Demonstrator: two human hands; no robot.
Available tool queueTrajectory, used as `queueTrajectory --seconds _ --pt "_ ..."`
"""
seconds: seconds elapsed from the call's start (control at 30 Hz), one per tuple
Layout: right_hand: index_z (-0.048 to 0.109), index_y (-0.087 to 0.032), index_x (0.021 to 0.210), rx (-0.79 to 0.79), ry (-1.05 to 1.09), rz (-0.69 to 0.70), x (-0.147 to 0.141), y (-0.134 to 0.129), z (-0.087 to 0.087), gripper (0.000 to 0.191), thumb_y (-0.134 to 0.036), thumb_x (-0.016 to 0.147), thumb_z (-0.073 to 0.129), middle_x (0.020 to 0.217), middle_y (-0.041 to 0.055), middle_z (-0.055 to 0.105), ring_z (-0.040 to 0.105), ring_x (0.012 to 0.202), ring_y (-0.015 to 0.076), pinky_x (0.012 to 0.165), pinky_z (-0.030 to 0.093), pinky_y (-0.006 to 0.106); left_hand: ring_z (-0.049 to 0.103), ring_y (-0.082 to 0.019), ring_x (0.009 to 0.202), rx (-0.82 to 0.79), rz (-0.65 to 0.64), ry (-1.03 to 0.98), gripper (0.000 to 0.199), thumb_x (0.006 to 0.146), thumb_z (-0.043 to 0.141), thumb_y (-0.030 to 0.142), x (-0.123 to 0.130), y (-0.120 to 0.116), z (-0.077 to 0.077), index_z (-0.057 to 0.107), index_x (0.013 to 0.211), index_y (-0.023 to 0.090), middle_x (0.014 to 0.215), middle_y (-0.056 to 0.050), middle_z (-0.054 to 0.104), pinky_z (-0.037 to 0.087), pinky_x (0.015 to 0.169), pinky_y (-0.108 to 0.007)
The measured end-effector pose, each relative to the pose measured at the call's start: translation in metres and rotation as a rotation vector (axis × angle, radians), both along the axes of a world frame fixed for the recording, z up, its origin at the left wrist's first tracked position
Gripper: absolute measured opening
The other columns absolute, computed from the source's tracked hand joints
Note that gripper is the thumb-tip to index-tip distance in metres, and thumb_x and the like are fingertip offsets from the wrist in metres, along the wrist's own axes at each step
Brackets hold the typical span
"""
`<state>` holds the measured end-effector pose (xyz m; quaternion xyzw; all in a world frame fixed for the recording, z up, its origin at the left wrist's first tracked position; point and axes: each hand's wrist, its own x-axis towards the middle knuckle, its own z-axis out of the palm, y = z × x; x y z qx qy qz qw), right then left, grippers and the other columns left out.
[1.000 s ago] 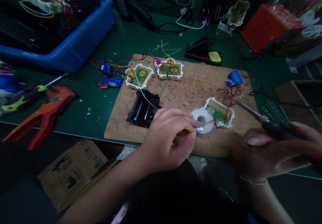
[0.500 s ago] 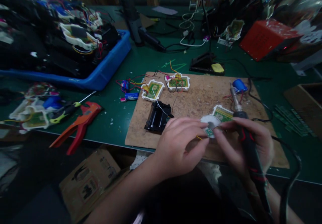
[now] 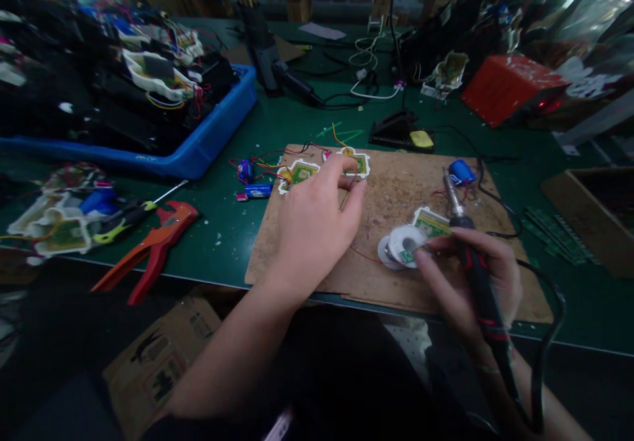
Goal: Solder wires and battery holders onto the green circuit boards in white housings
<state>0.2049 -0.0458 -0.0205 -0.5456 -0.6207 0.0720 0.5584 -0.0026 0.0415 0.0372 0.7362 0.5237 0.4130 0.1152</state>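
though small, board (image 3: 407, 256) at right fingers (image 3: 428, 271)

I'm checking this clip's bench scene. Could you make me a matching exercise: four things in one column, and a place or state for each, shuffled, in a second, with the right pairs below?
Column 1
1. soldering iron
2. hand cutter
3. sponge
4. spool

Column 2
A. yellow, on the black stand
B. white, on the brown board
C. held in the right hand
D. orange-red, lying left of the brown board

Right pairs: 1-C, 2-D, 3-A, 4-B
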Motion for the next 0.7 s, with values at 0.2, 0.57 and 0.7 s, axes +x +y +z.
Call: queueTrajectory --seconds 0.2,0.57,0.7 --pt "0.063 -0.027 0.125 -0.011 0.007 0.026 0.001 0.0 0.0 0.06 -0.015 0.071 0.087 0.094 -0.0016 0.075 0.074 0.082 0.0176 0.082 0.061 0.037 0.07 -0.014 0.079 0.074 -0.233 -0.084 0.006 0.097 0.067 0.021 0.003 -0.027 -0.001 0.073 0.097 0.021 0.089 0.002 0.078 0.052 0.079 -0.028" --pt "0.061 -0.028 0.128 -0.003 0.014 0.059 0.001 0.002 0.0 0.064 -0.012 0.071 0.086 0.095 -0.0017 0.073 0.073 0.082 0.0162 0.079 0.062 0.034 0.068 -0.017 0.082 -0.043 -0.4 -0.029 0.004 0.095 0.071 0.025 0.005 -0.049 -0.028 0.074 0.092 0.022 0.086 0.001 0.078 0.046 0.084 -0.038" --pt "0.061 -0.029 0.127 -0.007 0.002 0.052 0.002 0.002 -0.001 0.063 -0.014 0.072 0.086 0.096 -0.0016 0.073 0.073 0.082 0.0161 0.078 0.062 0.034 0.066 -0.016 0.084 -0.111 -0.442 -0.106 0.005 0.094 0.07 0.02 0.005 -0.049 -0.026 0.073 0.089 0.021 0.086 0.0 0.074 0.048 0.083 -0.035"
